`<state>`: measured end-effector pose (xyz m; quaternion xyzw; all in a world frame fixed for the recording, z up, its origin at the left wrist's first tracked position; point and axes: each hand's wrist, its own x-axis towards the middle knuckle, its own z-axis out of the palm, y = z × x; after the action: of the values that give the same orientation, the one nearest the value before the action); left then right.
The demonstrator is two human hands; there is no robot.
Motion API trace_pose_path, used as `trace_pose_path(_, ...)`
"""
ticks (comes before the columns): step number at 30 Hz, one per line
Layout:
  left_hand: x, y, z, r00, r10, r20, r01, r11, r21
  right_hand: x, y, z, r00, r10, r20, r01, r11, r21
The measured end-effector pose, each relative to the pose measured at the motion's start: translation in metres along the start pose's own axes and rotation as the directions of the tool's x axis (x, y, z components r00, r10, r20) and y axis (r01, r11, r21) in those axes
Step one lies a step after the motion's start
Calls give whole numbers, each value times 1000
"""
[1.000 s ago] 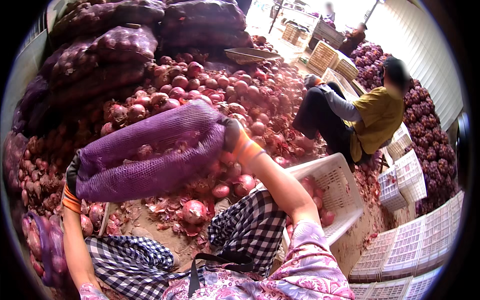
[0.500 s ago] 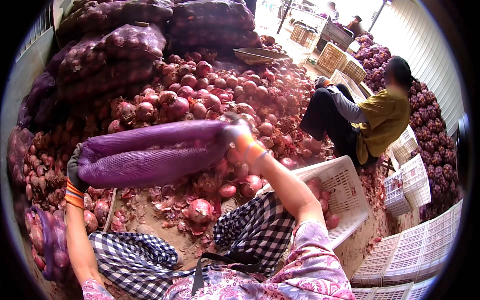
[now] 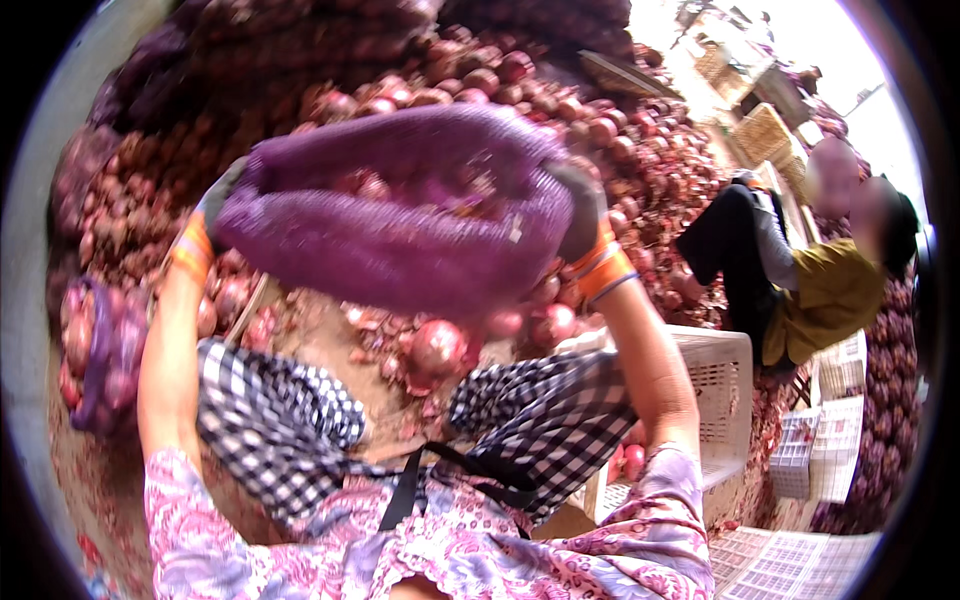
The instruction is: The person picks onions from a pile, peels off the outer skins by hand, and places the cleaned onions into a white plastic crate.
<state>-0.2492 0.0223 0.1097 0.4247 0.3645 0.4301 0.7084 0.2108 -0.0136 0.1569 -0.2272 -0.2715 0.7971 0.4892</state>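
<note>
A purple mesh bag (image 3: pixel 370 248) is stretched between my two gloved hands, its mouth spread wide so that onions show through the opening. My left hand (image 3: pixel 219 203) is closed on the bag's left end. The right end is gripped by my right hand (image 3: pixel 582 212), in a dark glove with an orange cuff. Beneath and beyond the bag lies a heap of red onions (image 3: pixel 600 130). One large onion (image 3: pixel 438 346) rests on the ground just below the bag, between my knees.
A white plastic crate (image 3: pixel 742 400) holding a few onions stands by my right leg. At my left is a mesh bag with onions (image 3: pixel 125 345). Full sacks (image 3: pixel 290 50) are stacked at the back. A co-worker (image 3: pixel 820 290) sits at the right near more crates (image 3: pixel 835 440).
The bag, a narrow folded band before, is now pulled open into a wide ring. My right hand has moved outward and down. The view has shifted, with the surroundings displaced to the right.
</note>
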Motion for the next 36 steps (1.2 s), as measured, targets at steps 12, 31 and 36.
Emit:
trace_pose_path(12,-6,-12,68,940,28,-339,250,618,745,-4,22,34,991,-75,107,105,948,-301)
trace_pose_path(31,-21,5,-48,979,194,61,-195,981,16,7,23,-36,971,-155,-182,-26,688,-725)
trace_pose_path(36,-53,5,41,965,-66,253,-150,653,743,41,-15,-133,844,-430,320,370,34,-928)
